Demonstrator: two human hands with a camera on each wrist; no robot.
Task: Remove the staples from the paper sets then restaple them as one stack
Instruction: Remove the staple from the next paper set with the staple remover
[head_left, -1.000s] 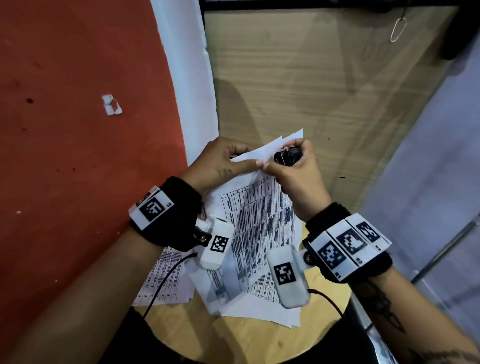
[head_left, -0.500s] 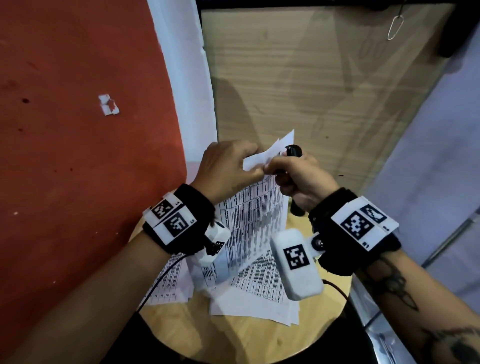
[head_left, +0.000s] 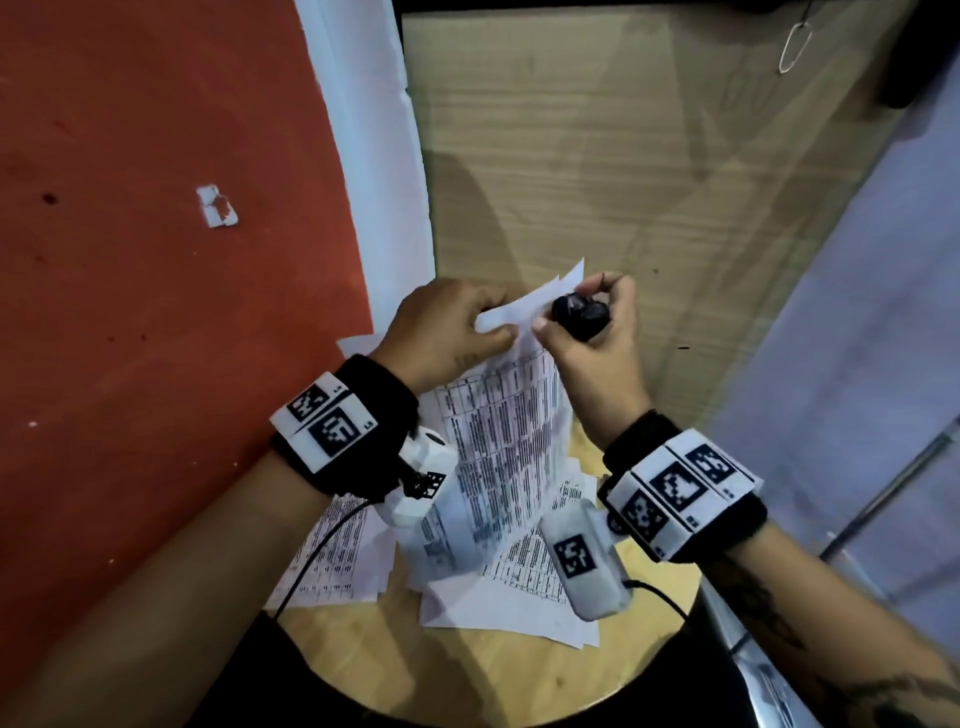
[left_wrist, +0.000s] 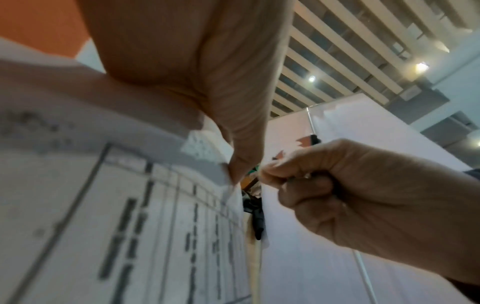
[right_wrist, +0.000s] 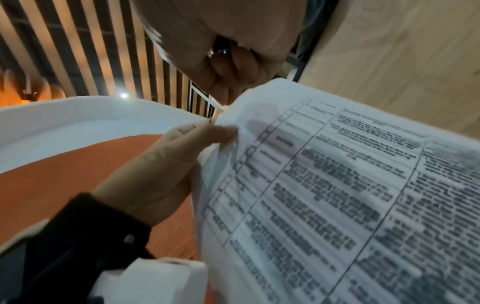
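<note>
Printed paper set (head_left: 498, 436) lifted upright by its top corner, more printed sheets (head_left: 332, 561) flat below

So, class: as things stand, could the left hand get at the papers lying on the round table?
Probably not at once: the left hand pinches the raised paper set's corner. The loose papers lie uncovered below its wrist, so it must let go first.

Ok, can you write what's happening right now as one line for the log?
step: staple removal | left hand: pinches paper set top corner | right hand: grips black staple remover at that corner | other papers: on round table
</note>
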